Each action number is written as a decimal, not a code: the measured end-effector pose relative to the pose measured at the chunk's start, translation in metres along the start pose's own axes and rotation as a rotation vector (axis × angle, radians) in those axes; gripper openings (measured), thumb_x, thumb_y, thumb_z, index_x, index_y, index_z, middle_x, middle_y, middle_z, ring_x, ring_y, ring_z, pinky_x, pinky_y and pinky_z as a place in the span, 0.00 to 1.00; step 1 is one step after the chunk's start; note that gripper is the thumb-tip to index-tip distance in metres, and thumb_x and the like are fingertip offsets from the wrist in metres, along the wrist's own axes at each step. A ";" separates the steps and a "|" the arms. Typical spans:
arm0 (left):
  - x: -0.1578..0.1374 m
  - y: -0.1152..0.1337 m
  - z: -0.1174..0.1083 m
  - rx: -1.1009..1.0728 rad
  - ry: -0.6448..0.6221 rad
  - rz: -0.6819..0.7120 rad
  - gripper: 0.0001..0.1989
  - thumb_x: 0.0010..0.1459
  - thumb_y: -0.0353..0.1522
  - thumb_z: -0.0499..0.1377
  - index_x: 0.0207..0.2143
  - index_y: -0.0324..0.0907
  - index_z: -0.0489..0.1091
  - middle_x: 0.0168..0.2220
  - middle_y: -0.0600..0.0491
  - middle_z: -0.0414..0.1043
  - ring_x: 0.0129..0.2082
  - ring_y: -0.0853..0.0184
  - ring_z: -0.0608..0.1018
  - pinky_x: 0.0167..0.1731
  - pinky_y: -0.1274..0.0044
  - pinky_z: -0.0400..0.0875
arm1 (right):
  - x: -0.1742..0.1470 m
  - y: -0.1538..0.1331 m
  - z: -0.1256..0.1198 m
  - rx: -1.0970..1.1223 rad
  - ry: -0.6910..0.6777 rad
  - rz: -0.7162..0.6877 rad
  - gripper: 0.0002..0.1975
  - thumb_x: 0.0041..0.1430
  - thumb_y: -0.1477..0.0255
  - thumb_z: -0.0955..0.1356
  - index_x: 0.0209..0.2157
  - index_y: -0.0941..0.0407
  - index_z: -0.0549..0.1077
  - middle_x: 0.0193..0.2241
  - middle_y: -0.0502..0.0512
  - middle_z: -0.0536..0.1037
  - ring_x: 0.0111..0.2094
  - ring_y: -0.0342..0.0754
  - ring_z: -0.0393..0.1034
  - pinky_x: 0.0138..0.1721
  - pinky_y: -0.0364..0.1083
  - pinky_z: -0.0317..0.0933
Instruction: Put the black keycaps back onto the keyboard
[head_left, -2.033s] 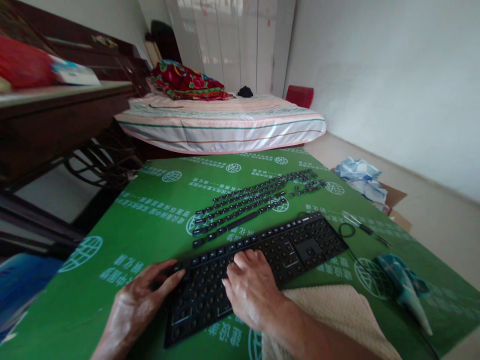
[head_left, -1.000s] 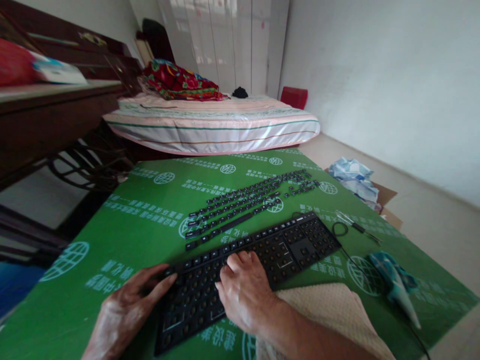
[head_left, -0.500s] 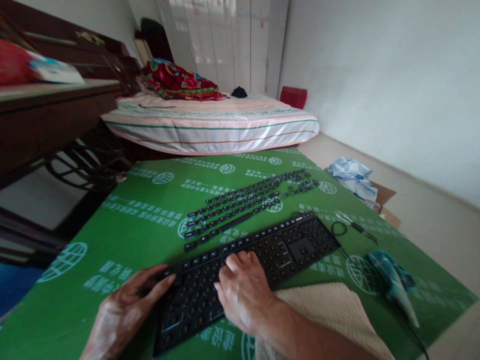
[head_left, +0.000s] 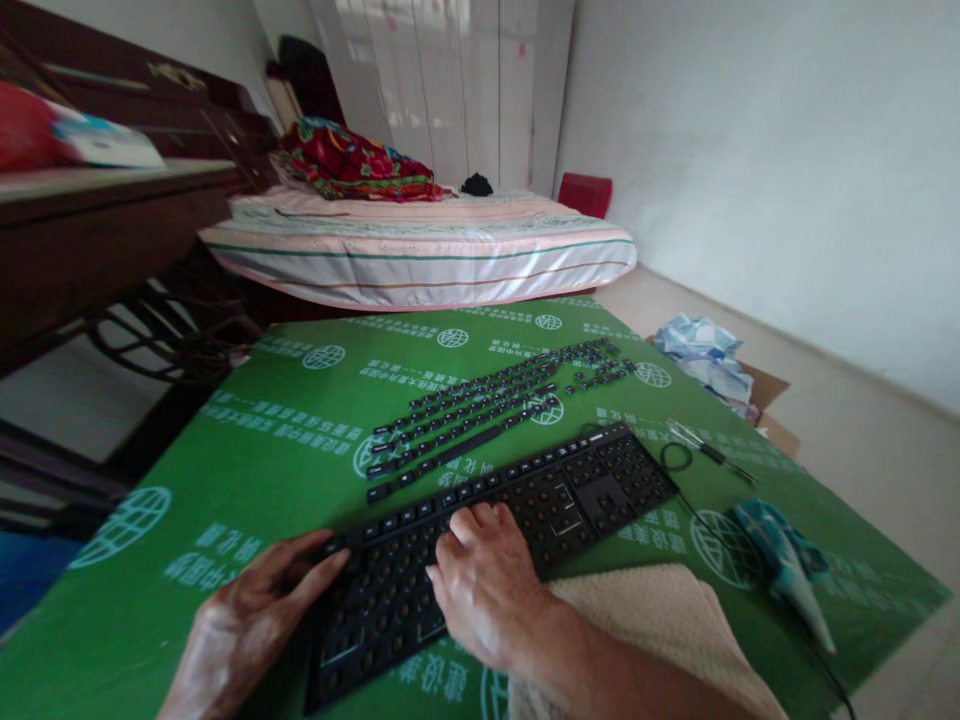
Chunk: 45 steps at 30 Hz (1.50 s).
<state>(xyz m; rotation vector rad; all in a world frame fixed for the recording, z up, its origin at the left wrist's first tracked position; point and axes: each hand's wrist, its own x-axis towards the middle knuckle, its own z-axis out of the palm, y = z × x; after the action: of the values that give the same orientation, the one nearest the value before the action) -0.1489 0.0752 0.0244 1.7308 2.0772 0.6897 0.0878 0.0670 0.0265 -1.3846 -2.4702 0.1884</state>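
Observation:
A black keyboard (head_left: 600,497) lies at a slant on the green board, most of its keycaps off and round brown domes showing. Only the top row of keys appears fitted. My left hand (head_left: 259,600) grips its upper left corner between thumb and fingers. Over the middle of the keyboard rests my right hand (head_left: 487,575), fingers curled closed; whatever it pinches is hidden beneath. Behind the keyboard, loose black keycaps (head_left: 472,410) are laid out in slanted rows, with a long space bar (head_left: 470,444) among them.
A beige cloth (head_left: 645,610) lies by my right forearm. Further right are a thin tool with a dark grip (head_left: 712,452), a cable (head_left: 679,458) and a teal-and-white cloth-like item (head_left: 784,560). A striped bed (head_left: 427,255) stands beyond the green board (head_left: 225,470).

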 end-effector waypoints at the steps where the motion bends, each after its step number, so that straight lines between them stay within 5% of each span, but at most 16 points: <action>1: 0.000 0.001 0.000 0.001 -0.002 -0.011 0.27 0.40 0.55 0.57 0.35 0.47 0.76 0.38 0.53 0.79 0.38 0.60 0.80 0.36 0.77 0.75 | 0.000 0.000 0.000 0.000 0.006 0.000 0.13 0.62 0.67 0.60 0.33 0.59 0.72 0.35 0.59 0.70 0.41 0.54 0.63 0.43 0.59 0.61; 45: 0.000 0.003 0.002 -0.030 -0.052 -0.145 0.29 0.37 0.55 0.57 0.38 0.47 0.75 0.39 0.55 0.78 0.41 0.60 0.79 0.40 0.76 0.71 | 0.000 0.000 0.000 0.005 0.004 -0.004 0.12 0.61 0.68 0.61 0.33 0.60 0.73 0.35 0.59 0.70 0.40 0.54 0.63 0.44 0.59 0.61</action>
<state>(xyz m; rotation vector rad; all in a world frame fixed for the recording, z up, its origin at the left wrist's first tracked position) -0.1458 0.0758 0.0243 1.5471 2.1207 0.6227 0.0881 0.0666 0.0268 -1.3769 -2.4672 0.1898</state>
